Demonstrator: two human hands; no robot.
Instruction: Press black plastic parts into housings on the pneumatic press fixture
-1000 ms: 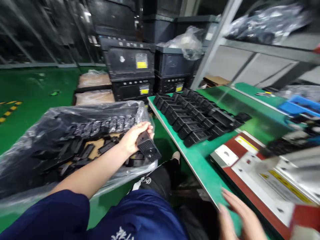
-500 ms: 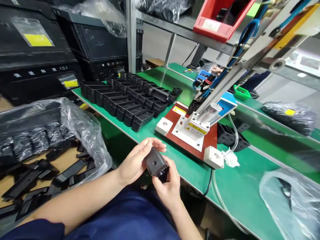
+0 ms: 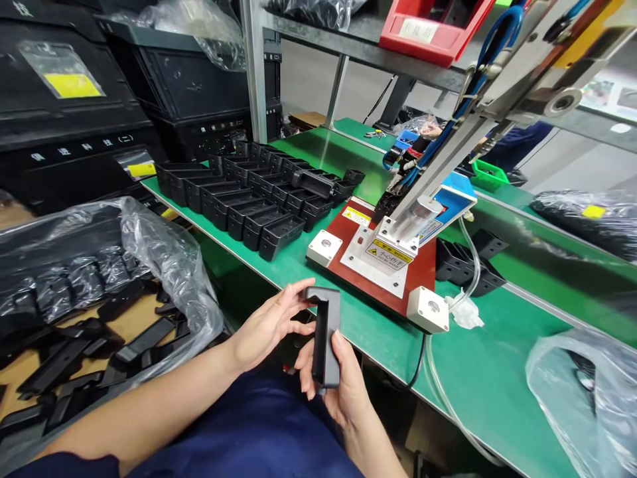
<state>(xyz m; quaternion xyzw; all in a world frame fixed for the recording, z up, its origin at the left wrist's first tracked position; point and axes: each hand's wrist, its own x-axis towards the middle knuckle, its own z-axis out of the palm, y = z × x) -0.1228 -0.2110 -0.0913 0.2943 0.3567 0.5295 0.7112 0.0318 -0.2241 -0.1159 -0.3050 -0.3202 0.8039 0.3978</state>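
Beyond the right hand (image 3: 348,382) runs the surface (image 3: 502,358); past the left hand (image 3: 269,325), the bin (image 3: 162,249) has loose parts (image 3: 144,340) left. Rows (image 3: 246,216) already stand lined up ahead of both — the right grips one part (image 3: 331,342), the left, half open, at its top.

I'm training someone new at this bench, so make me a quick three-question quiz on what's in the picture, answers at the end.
1. What does the right grip have hold of?
a) a red bin
b) a hollow black part
c) a sheet of cardboard

2. True or false: the rows of black parts are lined up on the green tabletop.

3. Fill in: the clear plastic liner beside the loose black parts is on the person's ____ side.

Key: 1. b; 2. true; 3. left
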